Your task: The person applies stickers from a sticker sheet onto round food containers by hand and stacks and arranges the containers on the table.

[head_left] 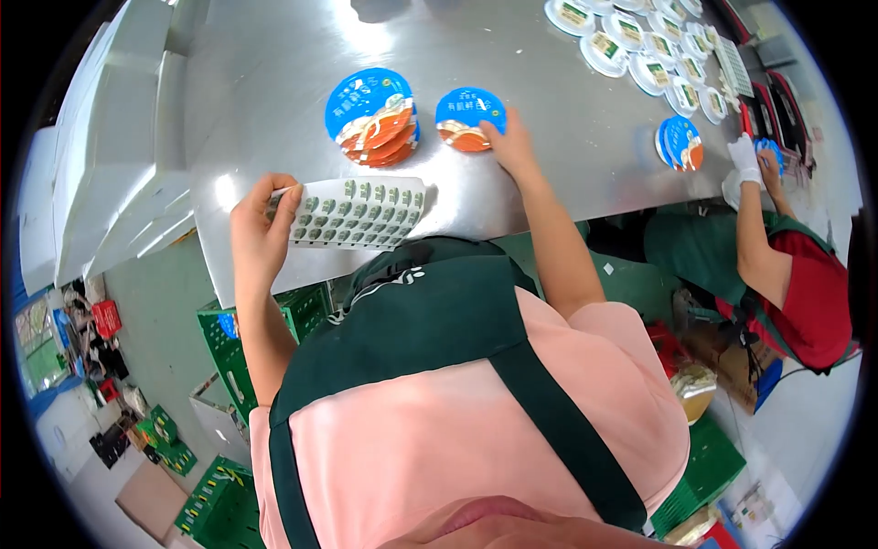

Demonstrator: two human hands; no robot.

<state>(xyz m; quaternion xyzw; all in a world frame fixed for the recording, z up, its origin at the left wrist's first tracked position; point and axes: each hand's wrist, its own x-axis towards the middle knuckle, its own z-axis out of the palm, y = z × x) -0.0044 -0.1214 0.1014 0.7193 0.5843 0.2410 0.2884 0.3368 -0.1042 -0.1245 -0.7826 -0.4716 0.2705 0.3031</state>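
Note:
My left hand [261, 220] pinches the left end of a white sheet of small green-printed stickers [357, 215], tilted at the table's front edge. On the metal table, my right hand [514, 146] grips the right edge of a round blue-and-orange printed lid [469, 114], its thumb over the rim. Whether that lid lies flat or is slightly lifted I cannot tell. Left of it, a fanned stack of similar lids [370, 110] sits beyond the sticker sheet.
Several white lids with labels [651, 73] spread over the far right of the metal table [274, 91]. A smaller blue lid stack [679, 144] lies near a co-worker's gloved hand [743, 160]. Green crates [229, 352] stand below the table's left end.

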